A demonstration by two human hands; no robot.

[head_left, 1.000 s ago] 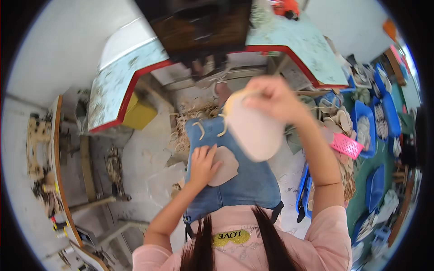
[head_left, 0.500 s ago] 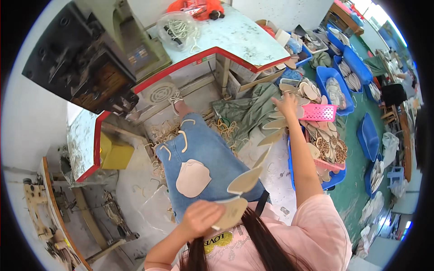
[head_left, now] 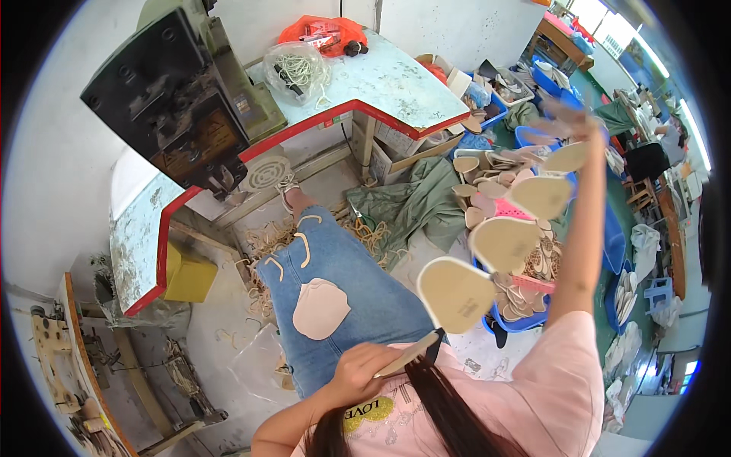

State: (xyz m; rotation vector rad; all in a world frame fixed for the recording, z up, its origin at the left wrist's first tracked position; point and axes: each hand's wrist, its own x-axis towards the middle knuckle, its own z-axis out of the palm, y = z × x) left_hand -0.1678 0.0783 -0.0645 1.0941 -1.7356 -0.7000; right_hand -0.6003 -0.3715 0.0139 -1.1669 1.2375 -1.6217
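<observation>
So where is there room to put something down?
The pale blue tabletop looks bare between the clear cord bag and its red right edge. The denim skirt has room right of the pale piece. It's crowded by the held tan soles and the blue basket.

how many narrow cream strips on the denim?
3: one strip near the far end of the denim, a longer curved strip just below it, a third strip by the left edge. The pale piece might hide more.

There's room above the denim; linked insoles bar its right.
</observation>
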